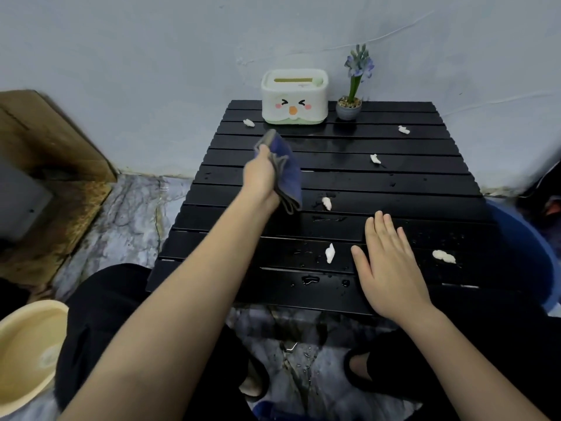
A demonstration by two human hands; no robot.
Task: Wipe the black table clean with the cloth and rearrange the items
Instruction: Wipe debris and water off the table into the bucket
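the left hand [263,174] grips the blue cloth [287,171] in a closed fist, held up over the left middle of the black table [425,183]; whether it touches the slats i can't tell. the right hand [391,262] lies spread, palm down, on the near part of the table.

what worries me: water drops and little white scraps [330,253] lie all over the top, and a quick sweep would likely push them into the gaps between slats or off onto the floor. a stroke carried too far back might knock the tissue box [294,100] or tip the small flower pot [348,108] at the wall edge.

the cloth hangs bunched, its long axis running from the far left, near the box, down toward the near right, loose end pointing at me.
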